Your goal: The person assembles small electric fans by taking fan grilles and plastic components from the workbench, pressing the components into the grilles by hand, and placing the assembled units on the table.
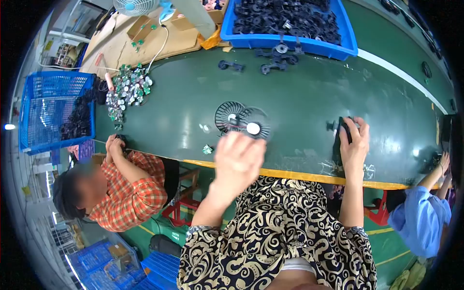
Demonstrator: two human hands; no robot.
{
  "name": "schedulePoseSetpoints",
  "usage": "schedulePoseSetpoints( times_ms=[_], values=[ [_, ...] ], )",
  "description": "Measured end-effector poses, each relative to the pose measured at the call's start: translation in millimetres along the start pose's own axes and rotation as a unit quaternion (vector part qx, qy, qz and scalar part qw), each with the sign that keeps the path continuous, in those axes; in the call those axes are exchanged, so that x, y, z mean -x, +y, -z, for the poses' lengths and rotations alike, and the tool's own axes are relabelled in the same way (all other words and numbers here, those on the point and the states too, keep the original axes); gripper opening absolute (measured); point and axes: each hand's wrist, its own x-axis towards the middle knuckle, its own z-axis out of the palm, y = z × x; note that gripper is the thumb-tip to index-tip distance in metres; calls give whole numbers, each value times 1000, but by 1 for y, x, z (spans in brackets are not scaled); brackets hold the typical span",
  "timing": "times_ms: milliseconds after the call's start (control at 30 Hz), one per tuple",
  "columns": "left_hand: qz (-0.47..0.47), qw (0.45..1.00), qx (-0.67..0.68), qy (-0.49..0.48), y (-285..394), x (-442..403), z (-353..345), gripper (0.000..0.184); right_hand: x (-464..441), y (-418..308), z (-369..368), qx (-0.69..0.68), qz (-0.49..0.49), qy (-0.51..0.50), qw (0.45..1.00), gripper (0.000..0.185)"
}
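Two round black fan-like grilles with pale centres lie on the green table: the left grille [228, 115] and the right grille [256, 121], which overlap and look blurred. My left hand [239, 157] is over their near edge, smeared by motion, its fingertips hidden. Farther right, my right hand [355, 145] has its fingers wrapped round a black part [340, 140] near the front edge. A small green and white piece [207, 149] lies to the left of my left hand.
A blue tray [290, 42] of black parts stands at the back, with loose black parts before it. Small green and silver pieces [128, 89] are heaped left, beside a blue basket [36, 113]. Co-workers sit left [130, 193] and right [419, 217].
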Motion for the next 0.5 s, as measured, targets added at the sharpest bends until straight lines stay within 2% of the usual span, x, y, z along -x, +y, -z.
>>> schedulePoseSetpoints(
  times_ms=[167, 233, 400, 433, 500],
  values=[
    [-36, 991, 115, -57, 51, 6, -56, 20, 7, 11, 6, -46, -59, -55, 996, 31],
    [-26, 983, 136, -119, 61, 10, -68, 19, 5, 9, 13, -55, -79, -77, 992, 31],
    [13, 972, 202, -119, 53, 4, -55, 51, -1, 5, 19, -51, -87, -106, 989, 33],
    [20, 967, 199, -158, 43, 7, -50, 69, -1, 0, 21, -55, -87, -108, 989, 33],
    [51, 969, 177, -164, 32, 5, -42, 74, -1, -17, 26, -63, -86, -113, 988, 34]
  ],
)
